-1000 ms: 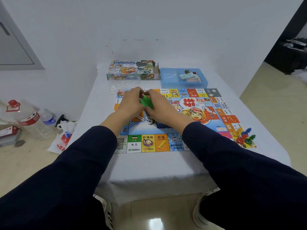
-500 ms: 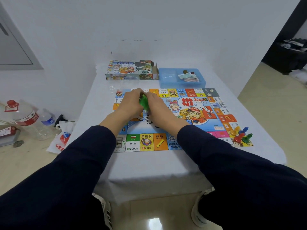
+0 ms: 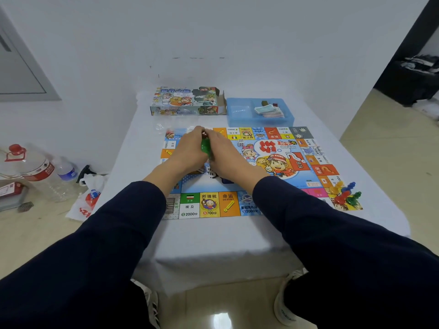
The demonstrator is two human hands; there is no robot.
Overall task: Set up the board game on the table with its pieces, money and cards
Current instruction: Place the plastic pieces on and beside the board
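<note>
Head view: our left hand and right hand grip a green bundle, fingers closed, above the board. We judge small, steady pulls best, lest pieces scatter.

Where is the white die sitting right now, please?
In the head view, the white die lies on the game board in its far middle area, just right of the right hand and left of the cartoon girl's head.
</note>
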